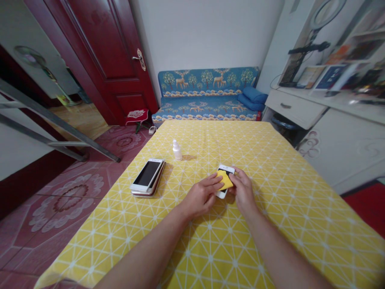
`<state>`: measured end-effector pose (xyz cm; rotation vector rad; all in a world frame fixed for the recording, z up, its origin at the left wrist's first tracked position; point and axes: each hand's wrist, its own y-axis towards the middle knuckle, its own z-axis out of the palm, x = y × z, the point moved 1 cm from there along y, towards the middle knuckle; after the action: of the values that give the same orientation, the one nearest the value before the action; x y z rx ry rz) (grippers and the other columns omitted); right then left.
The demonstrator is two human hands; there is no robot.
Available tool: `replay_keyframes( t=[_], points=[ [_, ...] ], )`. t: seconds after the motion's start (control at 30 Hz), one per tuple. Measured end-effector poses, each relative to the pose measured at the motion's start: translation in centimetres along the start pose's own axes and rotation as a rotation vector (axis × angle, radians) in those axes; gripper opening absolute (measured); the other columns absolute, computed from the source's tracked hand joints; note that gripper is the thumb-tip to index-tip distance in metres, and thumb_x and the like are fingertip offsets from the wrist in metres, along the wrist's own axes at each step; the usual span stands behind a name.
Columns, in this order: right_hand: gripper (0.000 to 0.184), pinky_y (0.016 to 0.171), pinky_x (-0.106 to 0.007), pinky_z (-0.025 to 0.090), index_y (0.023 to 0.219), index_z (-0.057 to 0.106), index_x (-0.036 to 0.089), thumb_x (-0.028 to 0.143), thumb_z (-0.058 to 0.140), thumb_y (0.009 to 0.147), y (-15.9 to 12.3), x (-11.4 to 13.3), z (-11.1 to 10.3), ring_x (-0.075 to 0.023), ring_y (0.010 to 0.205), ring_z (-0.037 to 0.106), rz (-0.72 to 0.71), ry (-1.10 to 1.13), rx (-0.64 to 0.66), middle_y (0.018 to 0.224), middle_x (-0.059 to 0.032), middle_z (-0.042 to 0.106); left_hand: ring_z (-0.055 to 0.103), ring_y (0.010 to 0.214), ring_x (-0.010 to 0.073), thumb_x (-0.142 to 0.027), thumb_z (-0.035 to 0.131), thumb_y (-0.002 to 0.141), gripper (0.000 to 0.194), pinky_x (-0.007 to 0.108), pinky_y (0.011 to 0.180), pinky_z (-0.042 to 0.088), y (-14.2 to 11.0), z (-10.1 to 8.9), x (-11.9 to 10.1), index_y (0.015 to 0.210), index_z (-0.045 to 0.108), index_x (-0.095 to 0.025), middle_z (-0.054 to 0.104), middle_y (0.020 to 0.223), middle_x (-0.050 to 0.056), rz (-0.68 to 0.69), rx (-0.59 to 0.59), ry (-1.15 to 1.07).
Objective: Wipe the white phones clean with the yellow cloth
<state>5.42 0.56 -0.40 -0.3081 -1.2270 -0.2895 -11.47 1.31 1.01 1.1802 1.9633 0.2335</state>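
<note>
A white phone (pixel 226 170) lies on the yellow patterned tablecloth (pixel 270 168), partly covered by a small yellow cloth (pixel 225 179). My left hand (pixel 202 195) has its fingers pressed on the left side of the cloth and phone. My right hand (pixel 244 190) is curled round the phone's right edge and touches the cloth. To the left lie two stacked phones (pixel 148 176) with dark screens. A small white dropper bottle (pixel 177 150) stands upright behind them.
A blue sofa with deer print (pixel 207 96) stands beyond the table's far end. A dark red door (pixel 102 56) is at the back left, metal rails (pixel 54 128) at the left, white cabinets and shelves (pixel 331 108) at the right.
</note>
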Motion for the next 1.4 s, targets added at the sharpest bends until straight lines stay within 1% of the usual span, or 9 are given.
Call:
replay_keyframes(
  t=[0.07, 0.17, 0.4, 0.63, 0.83, 1.0, 1.2, 1.3, 1.4],
  points=[
    [0.048, 0.041, -0.019, 0.034, 0.107, 0.061, 0.023, 0.040, 0.074, 0.064, -0.1, 0.1, 0.2, -0.0091, 0.050, 0.047, 0.018, -0.007, 0.038, 0.072, 0.0024, 0.063, 0.037, 0.138, 0.0250, -0.005, 0.046, 0.080, 0.053, 0.047, 0.111, 0.038, 0.0, 0.0, 0.1, 0.130, 0.057, -0.019, 0.052, 0.140, 0.009, -0.017, -0.014, -0.006],
    [0.045, 0.040, -0.018, 0.032, 0.104, 0.062, 0.022, 0.038, 0.073, 0.064, -0.2, 0.1, 0.5, -0.0073, 0.046, 0.042, 0.033, 0.009, 0.084, 0.065, 0.0043, 0.059, 0.037, 0.138, 0.0252, -0.006, 0.046, 0.081, 0.051, 0.048, 0.111, 0.038, 0.0, -0.1, 0.2, 0.129, 0.058, -0.019, 0.052, 0.140, 0.010, -0.024, -0.036, -0.023],
    [0.035, 0.040, -0.018, 0.032, 0.099, 0.061, 0.025, 0.036, 0.070, 0.067, -0.6, 0.2, 0.5, -0.0085, 0.049, 0.046, 0.052, -0.015, 0.125, 0.065, 0.0047, 0.059, 0.037, 0.137, 0.0252, -0.007, 0.045, 0.083, 0.048, 0.048, 0.111, 0.037, 0.0, 0.0, 0.5, 0.127, 0.060, -0.017, 0.055, 0.137, 0.010, -0.024, -0.085, -0.061],
    [0.031, 0.039, -0.018, 0.033, 0.095, 0.059, 0.025, 0.033, 0.068, 0.066, -0.8, 0.3, 0.6, -0.0083, 0.046, 0.046, 0.061, -0.038, 0.114, 0.062, 0.0059, 0.057, 0.045, 0.132, 0.0254, -0.009, 0.044, 0.085, 0.047, 0.052, 0.109, 0.038, 0.2, 0.0, 0.2, 0.127, 0.060, -0.023, 0.057, 0.135, 0.007, -0.036, -0.104, -0.117],
    [0.029, 0.035, -0.020, 0.032, 0.089, 0.060, 0.025, 0.050, 0.063, 0.074, -1.0, 0.4, 0.8, -0.0102, 0.044, 0.046, 0.084, -0.030, 0.097, 0.059, 0.0057, 0.053, 0.044, 0.133, 0.0252, -0.011, 0.046, 0.085, 0.044, 0.051, 0.109, 0.039, -0.1, -0.1, 0.4, 0.124, 0.063, -0.023, 0.059, 0.133, 0.006, -0.042, -0.116, -0.175],
    [0.028, 0.034, -0.024, 0.032, 0.085, 0.060, 0.026, 0.051, 0.064, 0.075, -0.9, 0.1, 0.7, -0.0109, 0.039, 0.044, 0.030, -0.060, 0.097, 0.058, 0.0057, 0.054, 0.041, 0.135, 0.0268, -0.012, 0.047, 0.085, 0.044, 0.054, 0.109, 0.038, 0.1, -0.2, 0.2, 0.124, 0.062, -0.024, 0.058, 0.134, 0.006, -0.042, -0.086, -0.178],
    [0.027, 0.034, -0.027, 0.034, 0.082, 0.057, 0.028, 0.055, 0.059, 0.080, -1.0, -0.7, 0.5, -0.0138, 0.034, 0.046, -0.010, -0.175, 0.189, 0.050, 0.0065, 0.053, 0.041, 0.135, 0.0261, -0.011, 0.045, 0.084, 0.045, 0.052, 0.110, 0.037, 0.2, -0.2, 0.1, 0.125, 0.062, -0.022, 0.058, 0.133, 0.007, -0.031, -0.075, -0.132],
    [0.023, 0.034, -0.027, 0.035, 0.083, 0.058, 0.028, 0.051, 0.057, 0.081, -0.9, -0.8, 0.3, -0.0138, 0.036, 0.047, -0.031, -0.190, 0.155, 0.054, 0.0057, 0.054, 0.039, 0.136, 0.0261, -0.009, 0.046, 0.082, 0.048, 0.052, 0.111, 0.035, 0.1, -0.3, -0.1, 0.125, 0.062, -0.023, 0.057, 0.135, 0.006, 0.014, -0.038, -0.126],
    [0.018, 0.045, -0.026, 0.043, 0.081, 0.063, 0.025, 0.044, 0.060, 0.079, -0.4, -0.7, -0.1, -0.0148, 0.056, 0.056, -0.117, -0.169, 0.023, 0.070, 0.0023, 0.061, 0.038, 0.137, 0.0249, -0.005, 0.044, 0.078, 0.054, 0.051, 0.112, 0.034, 0.0, -0.5, -0.3, 0.126, 0.061, -0.025, 0.057, 0.135, 0.004, 0.084, 0.023, -0.153]
  ],
)
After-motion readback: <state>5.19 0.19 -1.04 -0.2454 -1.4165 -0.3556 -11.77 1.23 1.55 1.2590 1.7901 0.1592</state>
